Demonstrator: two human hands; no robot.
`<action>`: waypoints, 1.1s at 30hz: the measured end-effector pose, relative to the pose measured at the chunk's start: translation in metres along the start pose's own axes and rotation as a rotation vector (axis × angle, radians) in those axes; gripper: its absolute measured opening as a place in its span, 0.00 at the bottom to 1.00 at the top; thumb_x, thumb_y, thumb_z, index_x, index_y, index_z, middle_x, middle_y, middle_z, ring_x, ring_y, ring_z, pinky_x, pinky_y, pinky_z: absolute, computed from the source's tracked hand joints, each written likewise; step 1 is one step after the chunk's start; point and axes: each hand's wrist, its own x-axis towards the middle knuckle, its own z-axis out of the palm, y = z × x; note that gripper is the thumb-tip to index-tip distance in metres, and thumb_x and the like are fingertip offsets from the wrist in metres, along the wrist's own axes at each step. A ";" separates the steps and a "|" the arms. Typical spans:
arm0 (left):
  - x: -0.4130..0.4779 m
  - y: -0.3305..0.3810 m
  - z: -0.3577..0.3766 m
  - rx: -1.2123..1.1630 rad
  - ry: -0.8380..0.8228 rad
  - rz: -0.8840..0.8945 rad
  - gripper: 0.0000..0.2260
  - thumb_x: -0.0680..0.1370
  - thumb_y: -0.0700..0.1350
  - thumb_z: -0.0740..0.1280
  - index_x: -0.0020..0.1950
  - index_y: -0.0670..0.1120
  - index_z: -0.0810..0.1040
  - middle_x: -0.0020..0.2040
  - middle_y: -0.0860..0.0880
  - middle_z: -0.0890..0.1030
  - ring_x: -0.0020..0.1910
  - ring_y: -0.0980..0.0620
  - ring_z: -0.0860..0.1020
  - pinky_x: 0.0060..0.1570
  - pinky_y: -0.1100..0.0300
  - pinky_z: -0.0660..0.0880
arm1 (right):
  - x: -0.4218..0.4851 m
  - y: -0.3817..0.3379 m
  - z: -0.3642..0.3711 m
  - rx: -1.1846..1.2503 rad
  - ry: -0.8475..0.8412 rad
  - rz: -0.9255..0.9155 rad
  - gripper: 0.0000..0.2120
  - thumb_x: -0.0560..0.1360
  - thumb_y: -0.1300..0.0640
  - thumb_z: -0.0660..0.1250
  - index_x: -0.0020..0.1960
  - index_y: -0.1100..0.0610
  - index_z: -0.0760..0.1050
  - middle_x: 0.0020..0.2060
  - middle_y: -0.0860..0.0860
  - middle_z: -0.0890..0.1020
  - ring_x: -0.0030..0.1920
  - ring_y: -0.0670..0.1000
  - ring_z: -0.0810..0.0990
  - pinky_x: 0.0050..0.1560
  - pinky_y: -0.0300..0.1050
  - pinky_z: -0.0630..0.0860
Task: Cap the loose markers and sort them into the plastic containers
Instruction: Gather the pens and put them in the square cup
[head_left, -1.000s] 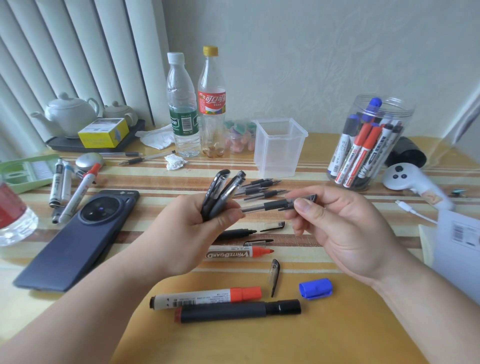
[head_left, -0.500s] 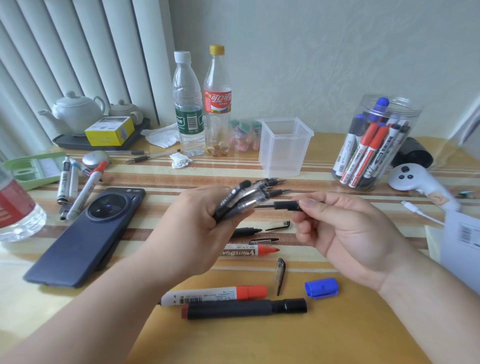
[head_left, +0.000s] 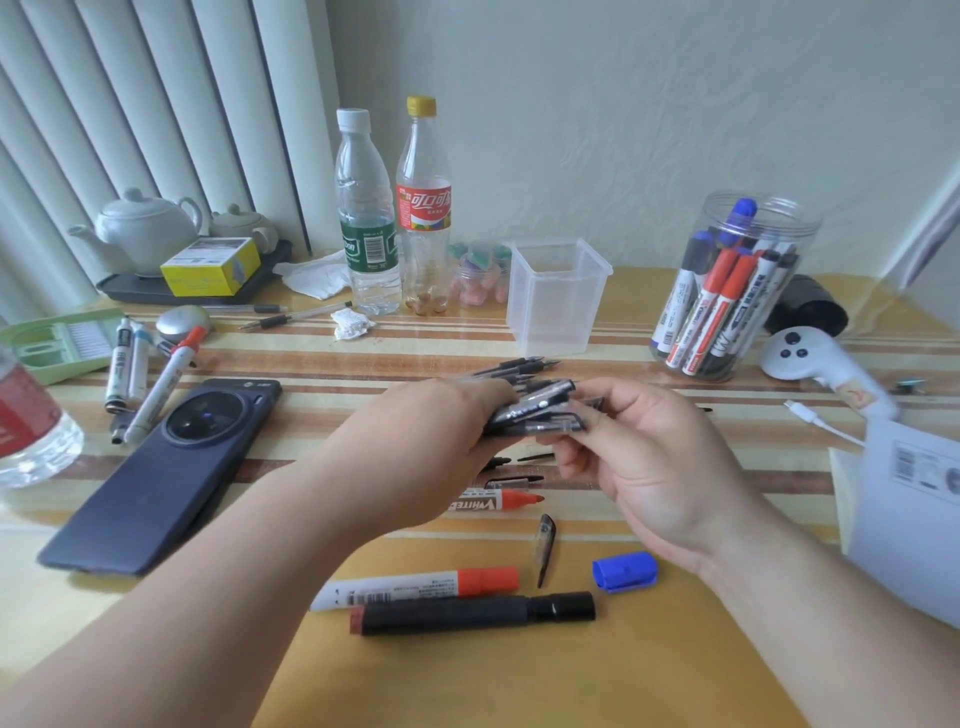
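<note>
My left hand grips a bundle of black pens above the table's middle. My right hand pinches the bundle's capped ends from the right. Under the hands lie an uncapped red whiteboard marker, a loose pen cap, a blue cap, a red-capped white marker and a thick black marker. More uncapped pens lie behind the hands. An empty square plastic container stands at the back. The round clear jar on the right holds several capped markers.
A dark phone and three markers lie at the left. Two bottles, a teapot tray and a green tray stand behind. A white controller, cable and white box are at the right.
My left hand tipped its pens from upright to lying level. My right hand brought its pen in against them, so both hands now hold one bundle.
</note>
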 end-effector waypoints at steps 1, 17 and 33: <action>0.003 0.001 -0.002 -0.046 -0.021 -0.033 0.05 0.83 0.55 0.59 0.52 0.57 0.72 0.36 0.56 0.76 0.33 0.59 0.74 0.31 0.64 0.69 | 0.000 0.000 -0.001 -0.058 -0.015 -0.012 0.10 0.74 0.61 0.71 0.55 0.61 0.80 0.38 0.56 0.84 0.34 0.49 0.78 0.36 0.43 0.76; 0.052 -0.044 0.026 -0.117 0.047 -0.321 0.08 0.76 0.54 0.72 0.41 0.53 0.77 0.33 0.54 0.79 0.31 0.53 0.77 0.32 0.60 0.72 | -0.020 -0.017 0.003 -1.253 -0.268 0.283 0.18 0.67 0.35 0.74 0.44 0.48 0.76 0.36 0.46 0.83 0.33 0.45 0.80 0.36 0.47 0.79; 0.046 -0.038 0.022 -0.088 -0.199 -0.241 0.11 0.80 0.51 0.64 0.42 0.45 0.76 0.32 0.52 0.75 0.30 0.51 0.71 0.31 0.59 0.67 | -0.022 -0.020 -0.003 -1.361 -0.157 0.235 0.05 0.70 0.53 0.65 0.46 0.47 0.72 0.35 0.45 0.78 0.34 0.45 0.77 0.30 0.40 0.70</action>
